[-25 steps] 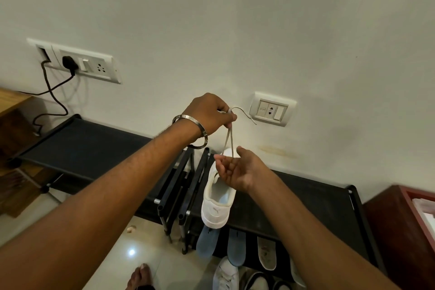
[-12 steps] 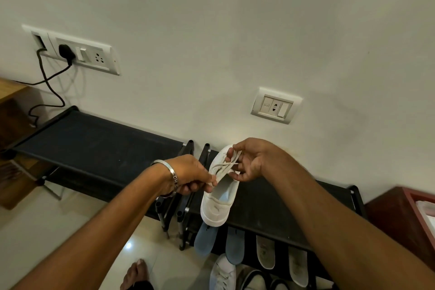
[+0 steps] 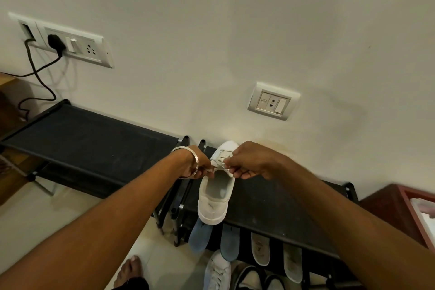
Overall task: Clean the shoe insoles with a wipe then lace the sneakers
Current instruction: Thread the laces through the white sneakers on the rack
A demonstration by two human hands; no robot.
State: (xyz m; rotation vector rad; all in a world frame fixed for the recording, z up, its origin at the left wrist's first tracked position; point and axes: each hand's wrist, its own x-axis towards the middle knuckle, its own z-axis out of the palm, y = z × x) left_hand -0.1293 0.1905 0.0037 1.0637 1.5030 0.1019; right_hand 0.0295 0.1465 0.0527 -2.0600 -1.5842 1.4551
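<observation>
Pale wall behind, black shoe rack (image 3: 270, 198) below. White sneaker (image 3: 215, 192) on its top shelf, toe toward the wall, heel overhanging the front edge. Thin lace (image 3: 217, 162) across the upper eyelets: soft, limp, probably slippery, best pinched near the tips. Shoe itself light, likely to slide unless steadied. Left hand (image 3: 199, 168), bangle (image 3: 188, 160) on wrist, pinching one lace end; right hand (image 3: 244, 163) curled, pinching the other. Loose insoles (image 3: 260, 248) on the shelf beneath.

Small leaping-cat logo on the white sneaker's (image 3: 215, 195) heel (bracelet (image 3: 196, 162) engraving unreadable)
</observation>
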